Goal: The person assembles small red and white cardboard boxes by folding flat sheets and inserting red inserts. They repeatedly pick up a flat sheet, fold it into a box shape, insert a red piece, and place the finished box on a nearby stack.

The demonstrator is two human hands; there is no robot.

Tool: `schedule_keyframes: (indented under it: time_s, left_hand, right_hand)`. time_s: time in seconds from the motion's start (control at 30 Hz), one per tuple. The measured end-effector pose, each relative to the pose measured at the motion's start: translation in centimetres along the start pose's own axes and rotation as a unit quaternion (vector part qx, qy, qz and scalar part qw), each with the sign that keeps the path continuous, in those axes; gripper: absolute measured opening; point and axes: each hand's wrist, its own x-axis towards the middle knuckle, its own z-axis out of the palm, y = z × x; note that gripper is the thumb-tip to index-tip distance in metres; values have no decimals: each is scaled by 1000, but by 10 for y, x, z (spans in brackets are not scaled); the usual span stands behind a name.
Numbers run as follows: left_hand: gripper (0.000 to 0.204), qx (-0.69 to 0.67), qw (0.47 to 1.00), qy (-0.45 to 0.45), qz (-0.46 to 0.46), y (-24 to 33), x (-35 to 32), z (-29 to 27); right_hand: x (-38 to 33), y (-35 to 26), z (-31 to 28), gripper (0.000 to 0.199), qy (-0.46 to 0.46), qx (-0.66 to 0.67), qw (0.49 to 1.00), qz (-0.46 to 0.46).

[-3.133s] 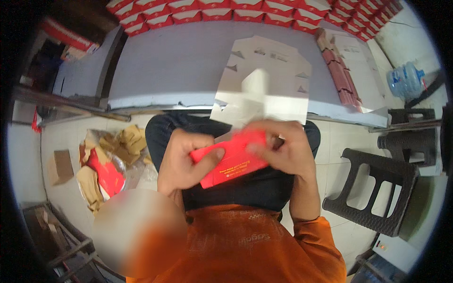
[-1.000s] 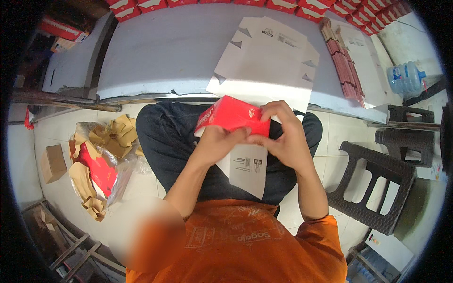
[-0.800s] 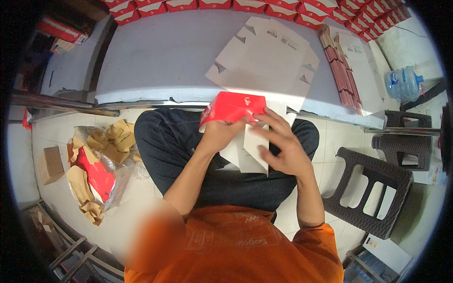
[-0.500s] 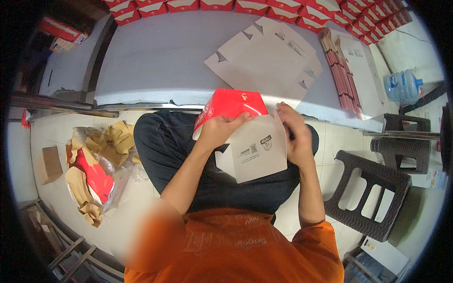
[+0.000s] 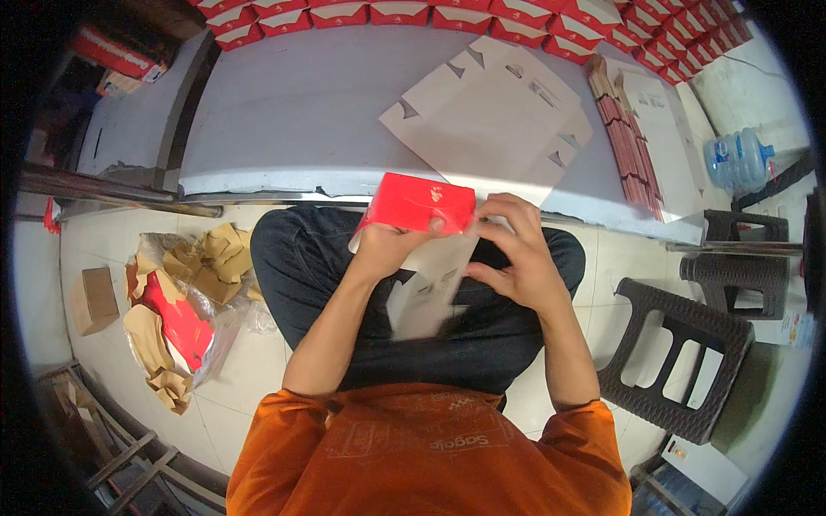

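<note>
A partly folded cardboard food box point(image 5: 422, 196), red outside and white inside, is held above my lap, just in front of the table edge. My left hand point(image 5: 387, 252) grips its left side, the thumb lying over the red face. A white panel point(image 5: 422, 301) of the same box hangs toward me, blurred by motion. Beside the box's right edge is my right hand point(image 5: 520, 254), its thumb and fingers apart and the fingertips close to the box corner. Whether they touch it is hard to see. Beyond, a flat white box blank point(image 5: 495, 112) lies on the table.
Folded red-and-white boxes point(image 5: 400, 14) line the far table edge. Flattened blanks point(image 5: 621, 142) lie stacked on the right of the grey table point(image 5: 284, 112). A dark plastic stool point(image 5: 671, 357) stands at right, below a water bottle point(image 5: 738, 159). Crumpled brown paper point(image 5: 211, 262) litters the left floor.
The white panel has swung and now shows narrower. My right hand has come off the panel's right side, moving left with its fingers spreading. The left hand keeps its grip on the box.
</note>
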Motion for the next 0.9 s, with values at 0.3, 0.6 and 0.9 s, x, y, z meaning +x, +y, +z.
schedule_keyframes:
  time_s: [0.3,0.6,0.9]
  left_hand:
    - [21,100,994,36,-28,0,-5,2]
    - [21,84,996,22,-4,-18,-9,1]
    - [22,75,997,17,18,-17,-10,-3]
  right_hand:
    - [7,-19,10,81,-29,-48,998,18]
    - [4,-30,12,59,-66,35,997,-2]
    - [6,-35,13,54,-78,110,990,-46]
